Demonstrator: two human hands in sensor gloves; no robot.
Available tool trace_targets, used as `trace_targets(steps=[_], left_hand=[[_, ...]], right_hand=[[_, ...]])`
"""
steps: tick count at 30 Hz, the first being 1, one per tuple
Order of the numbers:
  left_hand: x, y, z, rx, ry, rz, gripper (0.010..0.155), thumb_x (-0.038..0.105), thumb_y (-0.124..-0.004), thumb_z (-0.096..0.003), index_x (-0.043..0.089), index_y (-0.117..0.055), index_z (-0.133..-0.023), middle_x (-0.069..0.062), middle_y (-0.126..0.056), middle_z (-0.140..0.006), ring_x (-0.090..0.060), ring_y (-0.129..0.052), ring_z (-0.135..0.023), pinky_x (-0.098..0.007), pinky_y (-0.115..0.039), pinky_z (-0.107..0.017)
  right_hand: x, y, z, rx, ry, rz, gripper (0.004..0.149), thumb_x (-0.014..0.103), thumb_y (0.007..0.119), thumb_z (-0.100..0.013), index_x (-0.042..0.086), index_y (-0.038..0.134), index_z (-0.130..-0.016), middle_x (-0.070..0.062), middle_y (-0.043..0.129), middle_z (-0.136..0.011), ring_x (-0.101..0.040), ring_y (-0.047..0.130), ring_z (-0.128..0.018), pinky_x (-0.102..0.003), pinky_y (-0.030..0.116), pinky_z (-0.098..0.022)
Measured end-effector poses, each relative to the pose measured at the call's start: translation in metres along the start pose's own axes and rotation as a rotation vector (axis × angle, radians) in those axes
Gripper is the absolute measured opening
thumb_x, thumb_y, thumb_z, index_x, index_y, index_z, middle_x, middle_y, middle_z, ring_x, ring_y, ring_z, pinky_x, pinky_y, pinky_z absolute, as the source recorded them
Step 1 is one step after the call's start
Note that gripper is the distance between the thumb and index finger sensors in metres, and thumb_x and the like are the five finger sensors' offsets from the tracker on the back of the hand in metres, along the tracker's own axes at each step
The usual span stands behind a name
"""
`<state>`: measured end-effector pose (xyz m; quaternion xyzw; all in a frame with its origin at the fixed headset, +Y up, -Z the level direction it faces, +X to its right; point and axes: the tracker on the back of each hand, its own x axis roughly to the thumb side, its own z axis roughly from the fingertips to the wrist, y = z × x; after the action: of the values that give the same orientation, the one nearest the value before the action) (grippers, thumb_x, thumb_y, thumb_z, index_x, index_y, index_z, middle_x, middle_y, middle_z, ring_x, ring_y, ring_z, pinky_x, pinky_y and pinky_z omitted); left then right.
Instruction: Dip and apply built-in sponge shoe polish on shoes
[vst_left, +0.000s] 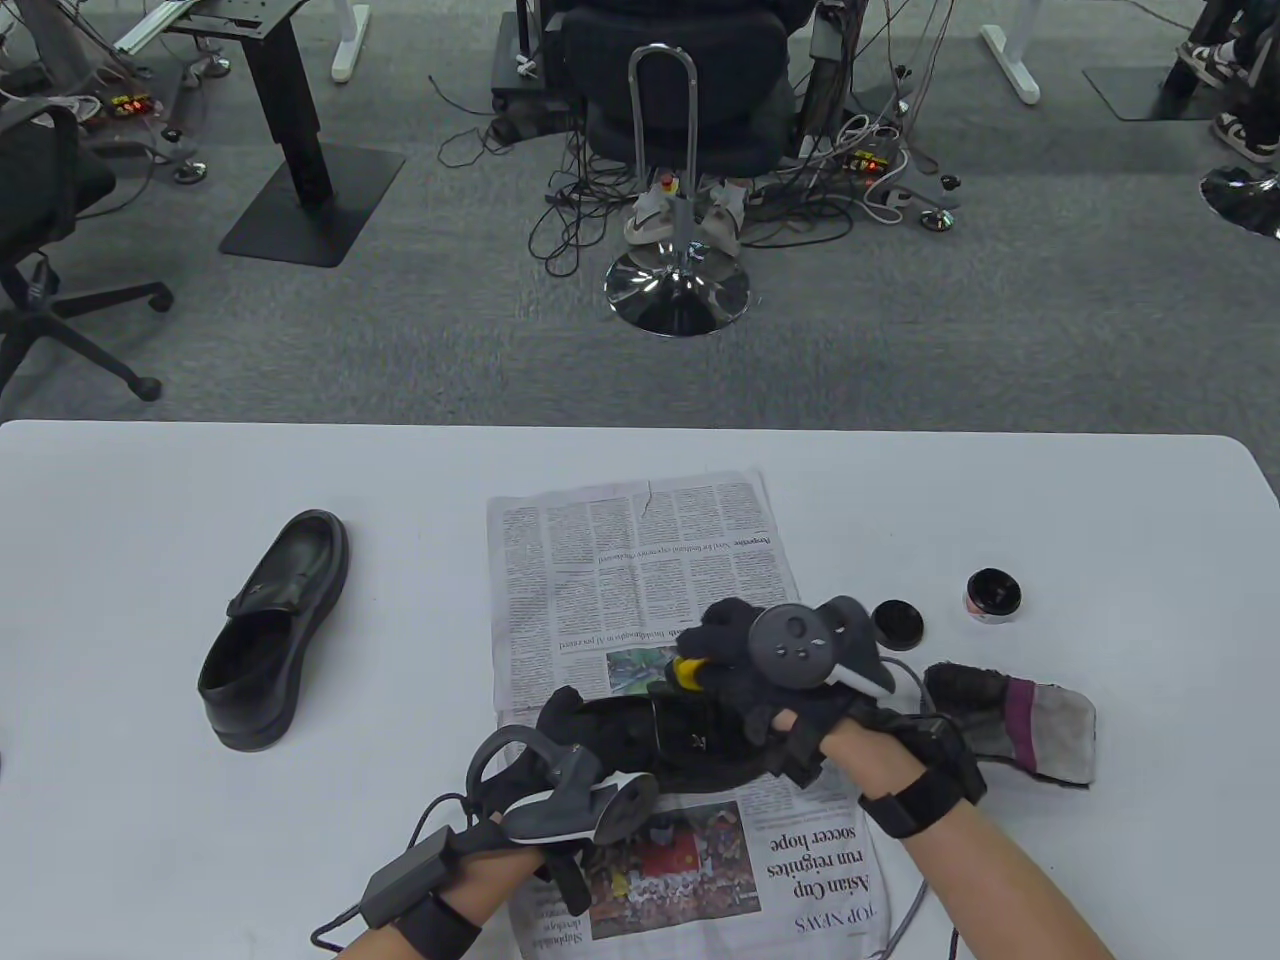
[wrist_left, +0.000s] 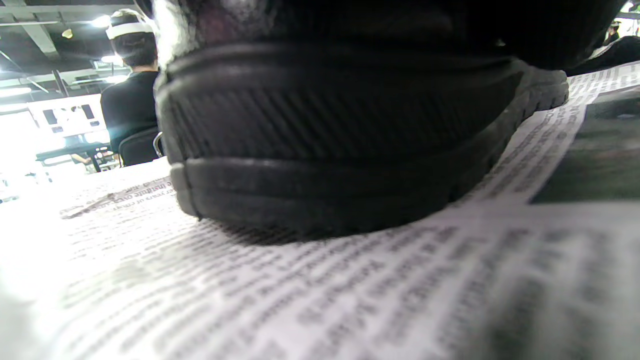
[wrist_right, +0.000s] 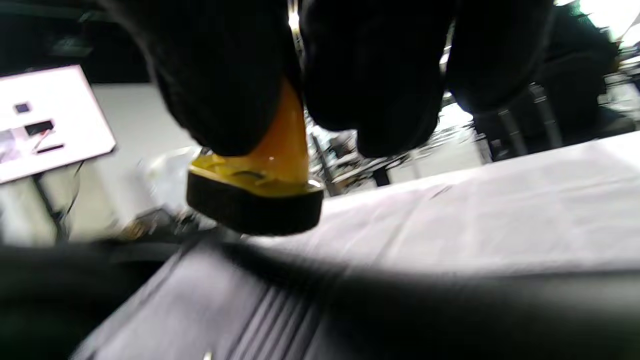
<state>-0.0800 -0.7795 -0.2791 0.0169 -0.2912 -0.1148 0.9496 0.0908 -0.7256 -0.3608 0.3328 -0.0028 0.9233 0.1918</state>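
Observation:
A black loafer (vst_left: 690, 745) lies on the newspaper (vst_left: 640, 570) near the table's front; its ribbed sole (wrist_left: 340, 150) fills the left wrist view. My left hand (vst_left: 560, 730) holds this shoe at its left end. My right hand (vst_left: 740, 650) pinches a yellow-handled sponge applicator (vst_left: 688, 672) just above the shoe's upper; the black sponge pad (wrist_right: 255, 210) hangs a little over the dark leather (wrist_right: 350, 320). The open polish tin (vst_left: 993, 596) and its black lid (vst_left: 898, 624) sit to the right. A second black loafer (vst_left: 275, 630) lies at the left.
A grey and purple cloth (vst_left: 1020, 720) lies right of my right hand. A cable runs from my left wrist (vst_left: 400, 880). Beyond the table's far edge stand a chrome stool (vst_left: 675, 290) and office chairs.

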Motion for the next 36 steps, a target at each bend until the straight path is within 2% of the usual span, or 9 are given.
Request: trace_targets(steps=[4, 7, 11, 15, 20, 23, 28, 32, 36], left_hand=[[0.000, 0.000, 0.000, -0.001, -0.002, -0.001, 0.038, 0.067, -0.071, -0.0418, 0.047, -0.076, -0.075, 0.020, -0.089, -0.070, -0.009, -0.090, -0.062, -0.063, -0.053, -0.076], [0.000, 0.000, 0.000, -0.001, 0.005, -0.003, 0.038, 0.067, -0.071, -0.0419, 0.047, -0.076, -0.074, 0.020, -0.089, -0.070, -0.009, -0.090, -0.062, -0.063, -0.053, -0.076], [0.002, 0.001, 0.000, 0.000, 0.014, -0.019, 0.038, 0.067, -0.071, -0.0419, 0.048, -0.076, -0.074, 0.020, -0.090, -0.069, -0.009, -0.090, -0.061, -0.063, -0.054, -0.075], [0.002, 0.001, 0.000, 0.008, 0.003, -0.003, 0.035, 0.066, -0.073, -0.0422, 0.049, -0.077, -0.072, 0.019, -0.090, -0.069, -0.010, -0.090, -0.061, -0.064, -0.054, -0.076], [0.003, 0.001, 0.000, 0.009, 0.005, -0.010, 0.035, 0.066, -0.072, -0.0422, 0.048, -0.078, -0.072, 0.019, -0.090, -0.069, -0.010, -0.090, -0.061, -0.064, -0.054, -0.076], [0.002, 0.001, 0.000, 0.010, -0.001, 0.002, 0.034, 0.066, -0.073, -0.0421, 0.048, -0.078, -0.072, 0.019, -0.090, -0.069, -0.010, -0.090, -0.061, -0.064, -0.053, -0.076], [0.002, 0.001, 0.000, 0.009, 0.002, -0.003, 0.035, 0.066, -0.073, -0.0422, 0.048, -0.078, -0.072, 0.019, -0.090, -0.069, -0.010, -0.090, -0.061, -0.064, -0.053, -0.076], [0.001, 0.001, -0.001, 0.012, -0.007, 0.007, 0.035, 0.065, -0.073, -0.0425, 0.048, -0.077, -0.073, 0.019, -0.090, -0.070, -0.010, -0.090, -0.062, -0.064, -0.053, -0.076], [0.002, 0.001, -0.001, 0.008, -0.003, -0.001, 0.035, 0.065, -0.073, -0.0424, 0.048, -0.077, -0.072, 0.019, -0.089, -0.070, -0.009, -0.090, -0.062, -0.064, -0.053, -0.076]], right_hand=[[0.004, 0.023, -0.003, -0.074, -0.001, 0.018, 0.047, 0.034, 0.086, -0.038, 0.019, 0.082, -0.083, -0.010, 0.087, -0.083, -0.034, 0.101, -0.070, -0.057, 0.082, -0.058], [0.003, 0.022, -0.001, -0.123, 0.033, 0.083, 0.048, 0.036, 0.085, -0.038, 0.018, 0.082, -0.082, -0.009, 0.090, -0.077, -0.032, 0.104, -0.065, -0.057, 0.082, -0.057], [0.018, 0.017, 0.011, -0.038, -0.067, 0.103, 0.047, 0.037, 0.089, -0.036, 0.019, 0.085, -0.080, -0.008, 0.093, -0.074, -0.034, 0.101, -0.067, -0.058, 0.080, -0.059], [0.004, 0.021, 0.005, -0.178, 0.024, 0.231, 0.047, 0.037, 0.088, -0.036, 0.018, 0.086, -0.079, -0.009, 0.094, -0.071, -0.033, 0.103, -0.063, -0.057, 0.081, -0.057], [0.011, 0.024, 0.013, -0.065, -0.187, 0.130, 0.047, 0.038, 0.091, -0.034, 0.018, 0.089, -0.077, -0.008, 0.096, -0.068, -0.032, 0.103, -0.063, -0.057, 0.081, -0.058], [0.004, 0.021, 0.008, -0.180, -0.098, 0.259, 0.046, 0.038, 0.090, -0.036, 0.018, 0.089, -0.077, -0.008, 0.096, -0.068, -0.032, 0.104, -0.061, -0.057, 0.082, -0.056], [0.022, 0.031, 0.015, -0.001, -0.247, 0.115, 0.046, 0.037, 0.094, -0.034, 0.016, 0.092, -0.075, -0.010, 0.098, -0.065, -0.034, 0.103, -0.059, -0.059, 0.080, -0.057], [0.016, 0.028, 0.009, -0.191, -0.143, 0.319, 0.046, 0.038, 0.090, -0.036, 0.019, 0.089, -0.077, -0.007, 0.097, -0.067, -0.031, 0.104, -0.059, -0.057, 0.082, -0.057], [0.023, 0.034, 0.012, 0.006, -0.226, 0.123, 0.046, 0.037, 0.094, -0.034, 0.017, 0.092, -0.075, -0.009, 0.097, -0.065, -0.033, 0.103, -0.058, -0.059, 0.080, -0.057]])
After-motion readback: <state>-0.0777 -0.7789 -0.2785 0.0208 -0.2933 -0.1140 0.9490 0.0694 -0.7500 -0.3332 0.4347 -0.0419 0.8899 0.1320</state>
